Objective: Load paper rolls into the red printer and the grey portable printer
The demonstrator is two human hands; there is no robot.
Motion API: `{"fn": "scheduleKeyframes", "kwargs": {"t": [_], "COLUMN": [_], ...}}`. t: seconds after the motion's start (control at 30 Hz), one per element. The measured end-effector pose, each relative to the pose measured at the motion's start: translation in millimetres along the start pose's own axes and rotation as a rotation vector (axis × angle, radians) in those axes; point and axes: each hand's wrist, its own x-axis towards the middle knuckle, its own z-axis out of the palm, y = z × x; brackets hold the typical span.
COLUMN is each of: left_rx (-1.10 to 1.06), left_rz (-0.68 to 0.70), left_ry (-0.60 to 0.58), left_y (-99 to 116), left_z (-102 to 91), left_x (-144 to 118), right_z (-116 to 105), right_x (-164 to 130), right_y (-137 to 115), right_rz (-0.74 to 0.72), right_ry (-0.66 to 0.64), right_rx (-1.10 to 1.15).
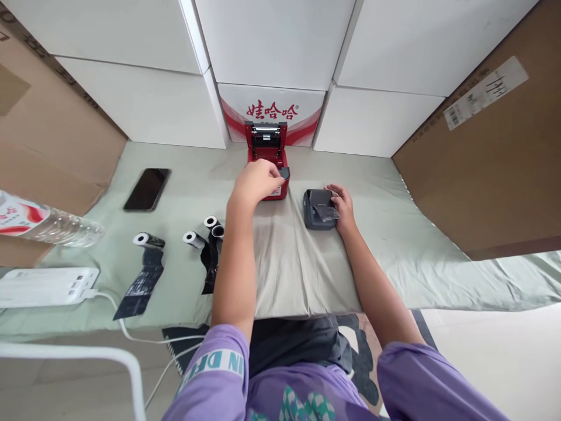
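Red label printer (pixel 267 153), lid up, at the worktop's (pixel 289 269) back edge: left hand (pixel 255 180) curled over its front, grip hidden; right hand (pixel 343 204) spread, steadying small black printer (pixel 318 209); advise seating parts squarely, gently.

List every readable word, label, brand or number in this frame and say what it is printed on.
"娃哈哈": red characters on the white carton behind the red label printer.
"IN DR": partial white lettering on the purple sleeve, cut off by folds.
Shipping label on the brown cardboard box: barcode and print too small to read.
Water bottle label: red and white, blurred.
Black strips on the paper rolls: print unreadable.
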Motion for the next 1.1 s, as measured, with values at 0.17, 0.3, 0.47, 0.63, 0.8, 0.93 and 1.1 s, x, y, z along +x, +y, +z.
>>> {"fn": "scheduleKeyframes", "kwargs": {"t": [0.17, 0.3, 0.47, 0.63, 0.8, 0.93, 1.1], "left_rx": [0.107, 0.147, 0.003, -0.061, -0.087, -0.169, -0.334], "left_rz": [-0.049, -0.114, -0.106, -0.144, -0.191, -0.236, -0.309], "left_ry": [-0.326, -0.336, -0.382, -0.422, -0.410, -0.496, -0.626], "left_y": [21.4, 16.3, 3.6, 3.0, 6.5, 2.4, -4.2], "left_z": [43.5, 74.9, 89.0, 92.0, 94.3, 95.5, 94.7], "left_x": [3.5, 15.6, 24.9, 23.7, 23.1, 25.5, 24.9], "right_z": [-0.5, -0.2, 3.0, 4.5, 4.1, 4.7, 4.7], "right_x": [1.3, 1.0, -0.9, -3.0, -5.3, -6.0, -4.8], "right_y": [1.6, 0.3, -1.9, -1.9, -2.7, -4.1, -5.6], "right_rz": [-0.015, -0.018, 0.005, 0.011, -0.009, -0.010, -0.062], "right_ry": [0.005, 0.000, 0.034, 0.067, 0.038, 0.018, 0.001], "right_rx": [-0.011, -0.040, -0.013, 0.021, -0.023, -0.039, -0.076]}}
